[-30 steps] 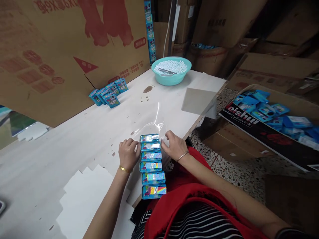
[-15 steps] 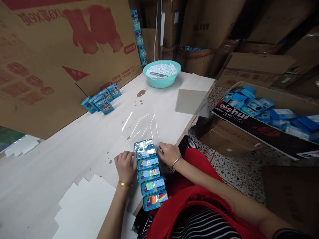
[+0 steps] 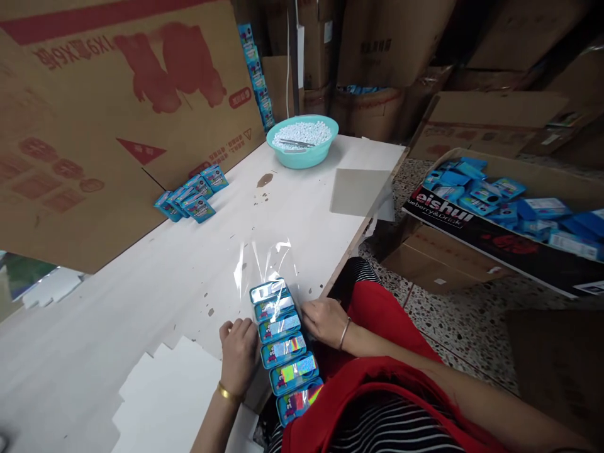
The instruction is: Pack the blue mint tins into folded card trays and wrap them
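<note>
A row of several small blue tins with shiny, rainbow-like strips lies inside a clear plastic bag. The row runs from the table toward my lap, its near end against the red apron. At the row's left side my left hand is closed, fingers curled at the bag's edge. My right hand is closed too, pinching at the bag's opposite edge near the table's rim. Beyond the far tin, the loose end of the bag sticks out over the table, creased and catching light. The fingertips are partly hidden.
A turquoise basin of white pellets with tweezers stands at the far end. Blue packets lean by a large carton. White sheets lie at left, a translucent sheet at right. An open box holds blue packs.
Both hands and the row of tins have shifted slightly toward my body. The bag's loose far end now looks shorter and more creased. The camera view has moved a little.
</note>
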{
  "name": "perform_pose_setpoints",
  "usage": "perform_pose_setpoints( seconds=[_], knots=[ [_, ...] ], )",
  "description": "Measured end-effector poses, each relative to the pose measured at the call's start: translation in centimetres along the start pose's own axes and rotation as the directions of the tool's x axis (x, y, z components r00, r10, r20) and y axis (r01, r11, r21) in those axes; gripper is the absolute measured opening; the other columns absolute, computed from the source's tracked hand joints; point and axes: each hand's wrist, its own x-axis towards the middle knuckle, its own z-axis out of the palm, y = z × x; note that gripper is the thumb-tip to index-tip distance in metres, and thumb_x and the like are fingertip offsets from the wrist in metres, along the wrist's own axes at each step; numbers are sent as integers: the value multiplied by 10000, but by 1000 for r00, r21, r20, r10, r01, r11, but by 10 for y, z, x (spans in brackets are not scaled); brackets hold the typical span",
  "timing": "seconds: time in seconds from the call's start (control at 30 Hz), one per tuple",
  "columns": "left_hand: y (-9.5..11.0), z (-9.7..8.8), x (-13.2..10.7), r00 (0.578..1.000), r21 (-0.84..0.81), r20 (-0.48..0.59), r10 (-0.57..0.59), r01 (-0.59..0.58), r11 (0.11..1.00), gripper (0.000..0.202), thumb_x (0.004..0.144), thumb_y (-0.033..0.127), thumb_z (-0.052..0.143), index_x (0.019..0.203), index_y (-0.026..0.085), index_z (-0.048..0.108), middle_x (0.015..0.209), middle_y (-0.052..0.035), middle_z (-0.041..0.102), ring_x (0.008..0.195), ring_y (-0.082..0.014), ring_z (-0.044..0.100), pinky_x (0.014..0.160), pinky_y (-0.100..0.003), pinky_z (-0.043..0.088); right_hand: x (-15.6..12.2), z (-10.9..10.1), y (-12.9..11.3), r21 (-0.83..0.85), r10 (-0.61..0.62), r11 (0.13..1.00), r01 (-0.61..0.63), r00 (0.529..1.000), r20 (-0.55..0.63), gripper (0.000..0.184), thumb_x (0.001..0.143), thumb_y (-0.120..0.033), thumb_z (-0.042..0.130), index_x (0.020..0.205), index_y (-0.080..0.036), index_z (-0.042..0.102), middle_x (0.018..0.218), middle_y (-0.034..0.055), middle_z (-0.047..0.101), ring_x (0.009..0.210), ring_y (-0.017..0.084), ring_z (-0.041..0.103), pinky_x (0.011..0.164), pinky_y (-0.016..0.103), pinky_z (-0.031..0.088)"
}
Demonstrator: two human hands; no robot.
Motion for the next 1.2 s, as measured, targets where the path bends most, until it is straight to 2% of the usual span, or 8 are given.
perform_pose_setpoints(
  seconds=[0.23,0.57,0.7,0.8,0.97,1.03,1.1,1.2],
  knots=[
    [37,-17,-50,996,-102,42,83,-78,992,196,835,139,415,673,197,512,668,-29,571,651,-175,473,729,-388,331,-40,1,5,-31,-255,965,262,958,134,162,808,-184,451,792,-146,608,722,71,673,616,161,586,547,276,303],
    [91,10,-121,993,-243,33,114,-103,965,317,937,219,320,778,274,590,694,18,641,728,-148,557,767,-350,410,-80,4,22,201,-529,848,490,807,263,167,741,-190,506,605,-195,604,579,26,648,524,144,552,495,265,226],
    [111,3,-87,997,-201,-66,49,-61,978,296,903,182,382,657,225,541,610,6,588,651,-148,517,738,-363,401,-61,-9,29,226,-418,898,378,894,163,199,756,-205,479,596,-197,597,596,24,645,543,135,544,512,252,246],
    [133,7,-28,996,-181,-48,-77,67,981,205,882,207,429,756,217,591,703,-39,621,707,-174,535,689,-363,410,-21,-26,53,239,-143,960,146,989,-30,273,817,-275,422,600,-200,570,588,20,612,558,142,531,533,246,274],
    [135,4,42,984,-337,-163,-65,6,941,293,857,290,514,1139,223,553,1019,-82,641,936,-201,578,811,-365,455,32,-46,97,520,225,852,-66,942,-248,300,872,-465,394,779,-218,535,607,-19,565,591,147,525,592,246,352],
    [107,-8,44,871,-388,-394,-294,133,912,310,857,306,521,1153,217,542,1128,-101,595,1078,-214,530,912,-380,425,36,-43,96,671,291,741,-29,914,-282,376,853,-568,397,755,-217,489,629,-28,547,612,140,517,616,246,379],
    [69,-18,38,644,-490,-510,-570,327,808,413,836,363,548,1210,195,501,1219,-129,538,1160,-237,479,954,-401,399,37,-36,85,772,327,636,9,903,-279,438,807,-646,421,736,-216,458,659,-33,526,628,132,497,629,247,390],
    [22,-23,27,437,-776,-246,-865,446,445,511,795,490,554,1187,163,532,1223,-142,546,1133,-247,510,929,-391,416,41,-24,65,861,373,508,33,892,-255,475,741,-686,482,695,-217,420,621,-57,441,588,117,426,599,242,372]
  ],
)
